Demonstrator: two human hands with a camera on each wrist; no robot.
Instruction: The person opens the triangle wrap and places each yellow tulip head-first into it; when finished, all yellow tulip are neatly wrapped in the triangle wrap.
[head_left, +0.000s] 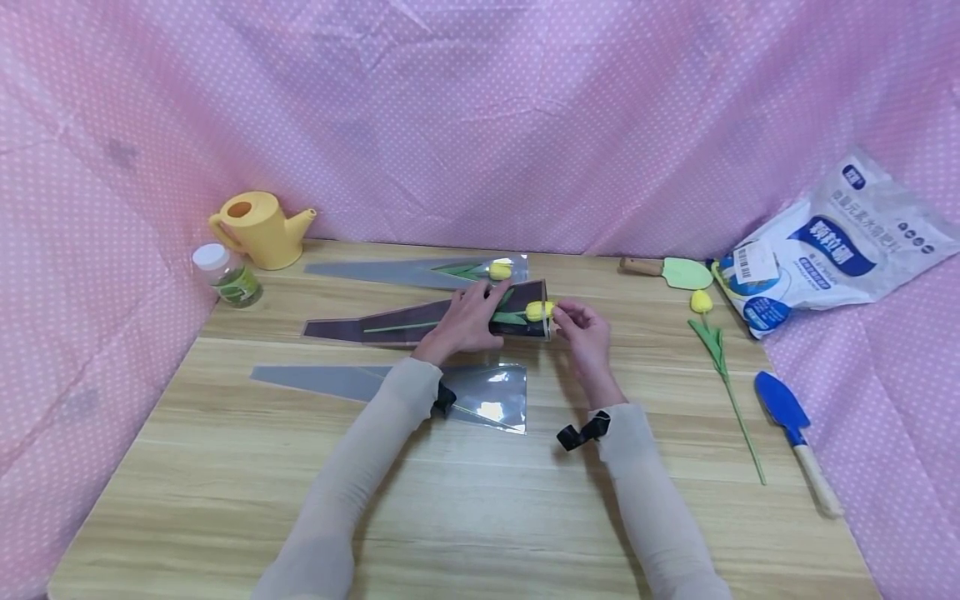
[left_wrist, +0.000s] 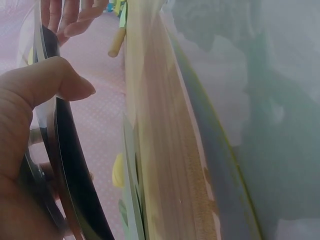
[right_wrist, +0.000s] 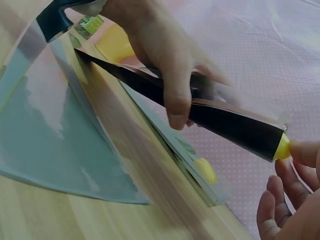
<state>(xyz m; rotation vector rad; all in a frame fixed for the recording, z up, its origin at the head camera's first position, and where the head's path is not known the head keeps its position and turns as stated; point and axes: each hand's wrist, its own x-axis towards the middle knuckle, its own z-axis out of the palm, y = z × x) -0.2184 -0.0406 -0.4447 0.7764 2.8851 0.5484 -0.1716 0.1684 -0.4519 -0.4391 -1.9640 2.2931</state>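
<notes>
My left hand (head_left: 468, 321) grips a dark flower sleeve (head_left: 337, 330) across its wider part, thumb on the near side in the right wrist view. Inside it lies a yellow artificial tulip (head_left: 536, 312), its green stem running toward the narrow end. At the wide right end, my right hand (head_left: 587, 333) pinches the tulip's yellow head, which pokes out of the opening. Behind lies a clear sleeve (head_left: 375, 272) with another yellow tulip (head_left: 500, 271) in it. Nearer the front, a second clear sleeve (head_left: 322, 380) lies flat under the left forearm.
A loose yellow tulip (head_left: 722, 371) lies on the right, beside a blue trowel (head_left: 783, 400). A green trowel (head_left: 686, 273) and a white printed bag (head_left: 832, 250) are at the back right. A yellow watering can (head_left: 266, 233) and a lidded bottle (head_left: 236, 283) stand back left.
</notes>
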